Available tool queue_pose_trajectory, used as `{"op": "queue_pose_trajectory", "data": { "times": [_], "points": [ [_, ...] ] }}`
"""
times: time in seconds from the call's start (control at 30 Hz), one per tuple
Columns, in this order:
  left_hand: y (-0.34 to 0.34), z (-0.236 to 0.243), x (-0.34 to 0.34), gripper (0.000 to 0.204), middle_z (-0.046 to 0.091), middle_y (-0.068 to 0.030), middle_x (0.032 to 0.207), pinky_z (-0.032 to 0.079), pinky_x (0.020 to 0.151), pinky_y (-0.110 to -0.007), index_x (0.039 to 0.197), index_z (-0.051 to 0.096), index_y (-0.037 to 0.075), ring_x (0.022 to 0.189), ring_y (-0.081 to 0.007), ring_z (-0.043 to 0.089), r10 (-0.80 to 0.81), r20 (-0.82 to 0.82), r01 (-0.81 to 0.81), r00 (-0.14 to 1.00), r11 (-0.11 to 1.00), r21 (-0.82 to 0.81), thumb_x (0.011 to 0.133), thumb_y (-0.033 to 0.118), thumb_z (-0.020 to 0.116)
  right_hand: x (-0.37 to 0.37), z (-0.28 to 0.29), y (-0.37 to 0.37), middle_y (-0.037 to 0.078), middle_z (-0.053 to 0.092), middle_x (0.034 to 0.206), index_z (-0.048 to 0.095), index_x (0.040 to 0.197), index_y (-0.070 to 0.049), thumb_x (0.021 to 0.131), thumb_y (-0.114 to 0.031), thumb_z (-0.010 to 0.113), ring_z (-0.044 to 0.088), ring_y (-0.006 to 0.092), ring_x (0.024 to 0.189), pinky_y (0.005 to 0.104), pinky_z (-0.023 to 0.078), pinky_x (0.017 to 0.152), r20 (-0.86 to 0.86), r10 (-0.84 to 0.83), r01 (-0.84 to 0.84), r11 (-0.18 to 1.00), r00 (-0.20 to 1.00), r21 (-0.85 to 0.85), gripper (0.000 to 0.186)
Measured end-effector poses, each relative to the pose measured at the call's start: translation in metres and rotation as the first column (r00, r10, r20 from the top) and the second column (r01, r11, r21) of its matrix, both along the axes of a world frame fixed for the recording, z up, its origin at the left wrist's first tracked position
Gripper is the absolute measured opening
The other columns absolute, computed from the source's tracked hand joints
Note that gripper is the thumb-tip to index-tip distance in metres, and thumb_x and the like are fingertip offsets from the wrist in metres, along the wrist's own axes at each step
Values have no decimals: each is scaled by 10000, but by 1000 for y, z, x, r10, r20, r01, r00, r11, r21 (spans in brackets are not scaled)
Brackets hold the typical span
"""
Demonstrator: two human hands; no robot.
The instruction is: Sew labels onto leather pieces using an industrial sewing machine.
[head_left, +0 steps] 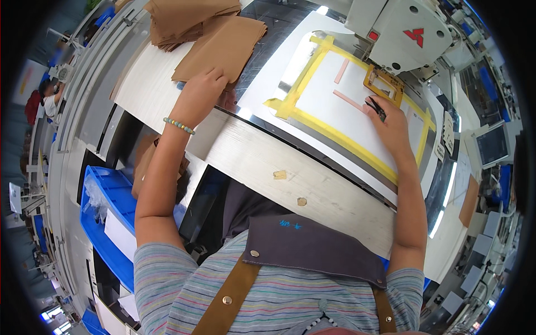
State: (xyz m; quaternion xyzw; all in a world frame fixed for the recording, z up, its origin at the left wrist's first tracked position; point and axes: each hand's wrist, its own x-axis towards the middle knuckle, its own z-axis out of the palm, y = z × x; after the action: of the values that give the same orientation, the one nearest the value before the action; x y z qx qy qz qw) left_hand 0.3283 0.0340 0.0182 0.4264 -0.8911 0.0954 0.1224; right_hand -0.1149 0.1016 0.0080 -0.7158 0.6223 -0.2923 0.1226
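Observation:
My left hand (205,92), with a beaded bracelet at the wrist, is at the near edge of a stack of flat brown pieces (223,47). Its fingers are bent onto that edge; how many pieces they grip is hidden. In my right hand (389,124) is a pair of small black thread snips (376,109). That hand rests over a white sheet (326,106) bordered with yellow tape (340,146). Two pink strips (347,99) lie on the sheet. Just beyond the snips is the sewing machine's yellow clamp frame (397,96).
The white sewing machine head (399,33) overhangs the sheet at the far right. Another brown stack (187,22) lies at the far left. Below left stands a blue bin (106,223) holding clear plastic and white sheets. Two small scraps (279,175) lie on the pale table edge (251,153).

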Motion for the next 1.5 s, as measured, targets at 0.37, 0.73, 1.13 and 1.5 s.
{"op": "queue_pose_trajectory", "data": {
  "times": [0.37, 0.73, 1.13, 1.5],
  "points": [
    [-28, -10, -4, 97, 726, -88, 826, 563, 722, -330, 907, 708, -5, 735, -202, 699, 306, -584, -142, 752, 940, 310, 848, 70, 689, -4, 0, 2, 154, 740, 1069, 705, 1178, -45, 954, -310, 698, 708, 330, 883, 381, 542, 773, -36, 0, 0, 1000, 999, 4, 347],
    [-34, 23, -137, 131, 660, -119, 893, 544, 713, -379, 958, 648, 8, 800, -283, 658, -166, -738, 133, 654, 986, -104, 833, 2, 688, 4, 4, 8, 90, 719, 1104, 664, 1312, -124, 912, -293, 766, 710, 277, 840, 362, 567, 722, -23, 62, -66, 950, 998, -305, 446],
    [8, -4, -167, 267, 667, -96, 1122, 545, 888, -391, 1125, 676, 20, 1036, -288, 651, -436, -242, 455, 867, 890, 29, 864, 70, 684, 10, -12, 10, 23, 695, 1245, 703, 1204, -134, 868, -63, 700, 717, 186, 869, 309, 573, 658, -406, 244, -389, 862, 881, -326, 343],
    [11, 2, -111, 341, 690, -117, 1255, 561, 938, -364, 1190, 676, 0, 1125, -274, 661, -260, -16, 260, 965, 965, -7, 855, -2, 614, 46, 1, -9, 44, 691, 999, 658, 1071, -80, 836, -93, 685, 708, 186, 829, 328, 558, 610, -712, 210, -399, 911, 670, -107, 237]
  ]
}}
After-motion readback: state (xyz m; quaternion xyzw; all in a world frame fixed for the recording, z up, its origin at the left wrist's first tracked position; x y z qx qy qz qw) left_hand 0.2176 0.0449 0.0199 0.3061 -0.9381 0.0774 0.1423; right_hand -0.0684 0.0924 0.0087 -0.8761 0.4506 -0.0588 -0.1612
